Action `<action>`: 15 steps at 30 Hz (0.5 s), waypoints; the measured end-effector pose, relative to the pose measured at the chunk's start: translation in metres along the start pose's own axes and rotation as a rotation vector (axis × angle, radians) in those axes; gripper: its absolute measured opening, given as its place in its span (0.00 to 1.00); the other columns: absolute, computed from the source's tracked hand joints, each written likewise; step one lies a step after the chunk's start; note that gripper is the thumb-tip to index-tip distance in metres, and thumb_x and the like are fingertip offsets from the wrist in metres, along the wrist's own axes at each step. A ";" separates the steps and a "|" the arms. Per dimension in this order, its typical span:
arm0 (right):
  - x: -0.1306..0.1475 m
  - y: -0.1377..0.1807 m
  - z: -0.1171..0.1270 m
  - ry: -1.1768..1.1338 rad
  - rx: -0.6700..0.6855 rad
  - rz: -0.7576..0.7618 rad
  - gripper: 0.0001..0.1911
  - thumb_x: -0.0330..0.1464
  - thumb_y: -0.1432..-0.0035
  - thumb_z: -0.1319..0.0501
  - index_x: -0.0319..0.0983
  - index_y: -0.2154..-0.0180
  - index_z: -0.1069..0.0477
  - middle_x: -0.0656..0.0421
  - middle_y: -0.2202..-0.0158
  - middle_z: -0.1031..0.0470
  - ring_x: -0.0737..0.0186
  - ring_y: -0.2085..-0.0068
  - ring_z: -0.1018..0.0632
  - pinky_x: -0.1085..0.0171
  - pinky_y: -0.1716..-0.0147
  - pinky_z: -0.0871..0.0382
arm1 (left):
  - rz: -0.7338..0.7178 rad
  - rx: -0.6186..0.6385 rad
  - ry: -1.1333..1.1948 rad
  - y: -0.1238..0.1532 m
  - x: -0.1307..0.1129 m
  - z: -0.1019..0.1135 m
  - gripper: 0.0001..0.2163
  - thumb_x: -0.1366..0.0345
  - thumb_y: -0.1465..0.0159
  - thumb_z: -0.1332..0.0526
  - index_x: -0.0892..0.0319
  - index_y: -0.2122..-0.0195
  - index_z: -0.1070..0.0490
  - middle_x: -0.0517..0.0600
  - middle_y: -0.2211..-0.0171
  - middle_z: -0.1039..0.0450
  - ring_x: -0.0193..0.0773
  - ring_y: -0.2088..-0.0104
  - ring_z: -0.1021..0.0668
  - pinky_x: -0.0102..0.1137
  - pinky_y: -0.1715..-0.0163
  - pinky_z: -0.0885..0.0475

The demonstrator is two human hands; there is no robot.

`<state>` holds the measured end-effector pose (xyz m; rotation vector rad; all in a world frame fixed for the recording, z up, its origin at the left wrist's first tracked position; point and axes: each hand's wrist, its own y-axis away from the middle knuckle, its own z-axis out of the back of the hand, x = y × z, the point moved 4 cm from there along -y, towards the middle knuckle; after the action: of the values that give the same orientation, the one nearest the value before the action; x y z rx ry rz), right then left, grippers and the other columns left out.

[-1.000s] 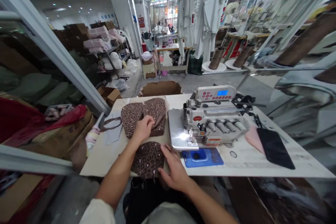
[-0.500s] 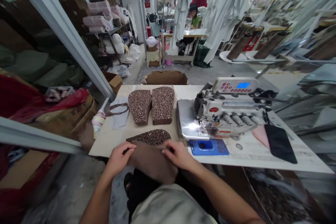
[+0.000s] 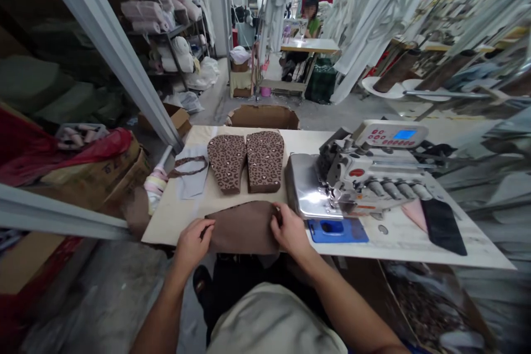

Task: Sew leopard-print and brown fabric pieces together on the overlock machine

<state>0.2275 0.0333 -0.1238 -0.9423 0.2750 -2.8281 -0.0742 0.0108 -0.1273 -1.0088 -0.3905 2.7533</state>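
Fabric panel [image 3: 244,230] spread flat along the near edge of a sewing surface [image 3: 415,249]

Plain brown side up, the fabric panel lies at the near edge, with a dark sliver showing along its far side. At its nine o'clock the left hand [image 3: 192,241] pinches the narrower end, thumb and fingers drawn close together. At three o'clock the right hand [image 3: 292,233] grips the other end with bent fingers near the far corner.

Seen from the panel, two leopard-print stacks stand side by side: the left stack [image 3: 226,157] at eleven o'clock, the right stack [image 3: 265,157] at one, with a narrow gap between them. At ten o'clock a looped brown strip [image 3: 188,159] lies over white sheets [image 3: 193,185].

An overlock sewing machine [image 3: 369,171] sits at two o'clock, its display lit blue. Just in front of its metal plate [image 3: 305,191], toward three o'clock, is a blue flat case [image 3: 352,230]. Farther out at three, a black piece [image 3: 446,227] lies beside a pink piece [image 3: 414,213]. Beyond the far edge, at twelve, stands an open cardboard box [image 3: 263,117]. Well apart, around one o'clock, a person in green [image 3: 314,27] sits at another sewing table [image 3: 311,44].
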 end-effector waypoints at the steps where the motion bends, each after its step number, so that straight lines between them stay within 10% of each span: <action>1: -0.001 -0.001 -0.003 0.050 0.050 -0.057 0.16 0.32 0.34 0.45 0.38 0.46 0.31 0.52 0.59 0.18 0.53 0.62 0.18 0.60 0.60 0.26 | 0.008 -0.004 -0.003 0.000 0.000 0.000 0.12 0.61 0.31 0.44 0.55 0.59 0.20 0.52 0.62 0.17 0.43 0.60 0.17 0.35 0.57 0.22; 15: 0.011 -0.010 0.000 0.331 0.269 -0.145 0.13 0.31 0.29 0.46 0.40 0.45 0.33 0.49 0.53 0.22 0.54 0.58 0.18 0.64 0.63 0.29 | 0.074 0.092 -0.140 -0.008 -0.006 -0.001 0.10 0.64 0.32 0.45 0.54 0.60 0.22 0.52 0.62 0.22 0.45 0.60 0.20 0.37 0.56 0.25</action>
<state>0.2181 0.0407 -0.1156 -0.4563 -0.1441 -3.0417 -0.0686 0.0167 -0.1224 -0.8272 -0.2486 2.8881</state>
